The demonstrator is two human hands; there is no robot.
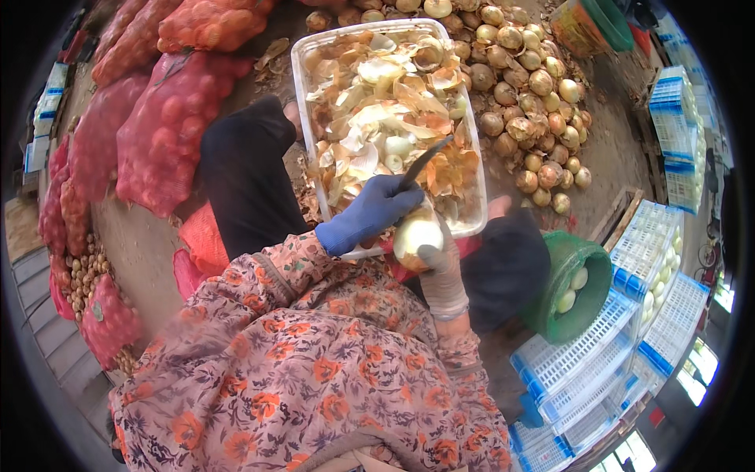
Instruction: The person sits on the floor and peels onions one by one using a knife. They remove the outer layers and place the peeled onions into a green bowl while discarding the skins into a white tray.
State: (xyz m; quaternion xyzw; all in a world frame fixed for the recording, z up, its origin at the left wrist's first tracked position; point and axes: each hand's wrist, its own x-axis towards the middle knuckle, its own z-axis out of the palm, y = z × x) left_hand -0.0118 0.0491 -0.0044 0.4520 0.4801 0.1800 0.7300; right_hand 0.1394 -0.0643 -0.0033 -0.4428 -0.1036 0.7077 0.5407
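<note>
My left hand [373, 211], in a blue knit glove, grips a knife [426, 160] whose dark blade points up and to the right over the tub. Its handle is hidden inside the fist. In a pale, soiled glove, my right hand [442, 256] holds a large onion [417, 239], its pale, shiny flesh bared on the side facing me. The two hands are close together above the near edge of a white plastic tub [479, 203]. Loose onion skins [377, 124] fill the tub, with a few pale onion pieces [396, 147] among them.
Unpeeled onions [525, 88] lie heaped on the floor beyond the tub. At my right, a green bucket [540, 283] holds peeled onions [567, 301], near white-and-blue plastic crates [581, 360]. Red mesh sacks of onions [171, 135] stand on the left. Another bucket [584, 26] is at the far right.
</note>
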